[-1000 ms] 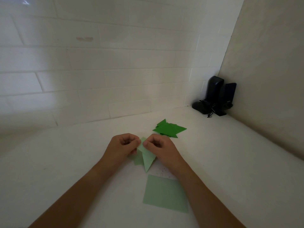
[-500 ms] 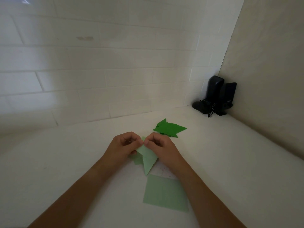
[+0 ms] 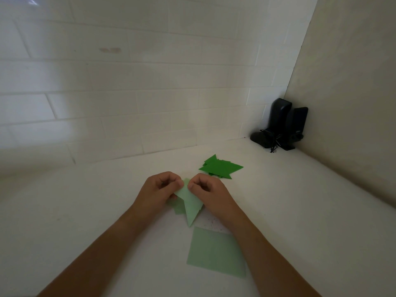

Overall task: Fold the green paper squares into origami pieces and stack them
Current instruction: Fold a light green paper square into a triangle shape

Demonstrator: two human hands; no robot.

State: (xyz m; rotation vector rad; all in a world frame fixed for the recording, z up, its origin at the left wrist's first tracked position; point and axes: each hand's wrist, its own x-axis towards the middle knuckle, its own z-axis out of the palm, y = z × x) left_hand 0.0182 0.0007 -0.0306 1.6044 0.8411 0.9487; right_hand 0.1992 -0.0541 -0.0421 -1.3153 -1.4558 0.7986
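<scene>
The fingertips of both hands creep closer together over the last second, closing in at the top corner of the folded piece, and the paper's lower point swings a touch rightward. Now the left hand and right hand sit almost knuckle to knuckle, fingers curled, each pinching the upper edge of the pale green half-folded piece, which rests low over the white tabletop with its long point aimed back at the person. That reads as a crease being tightened near the tip, so this piece looks mid-fold, not finished. Just beyond the right hand lies the stack of dark green folded pieces. One flat green paper square waits nearer the person. A pair of black speakers stands in the far corner.
</scene>
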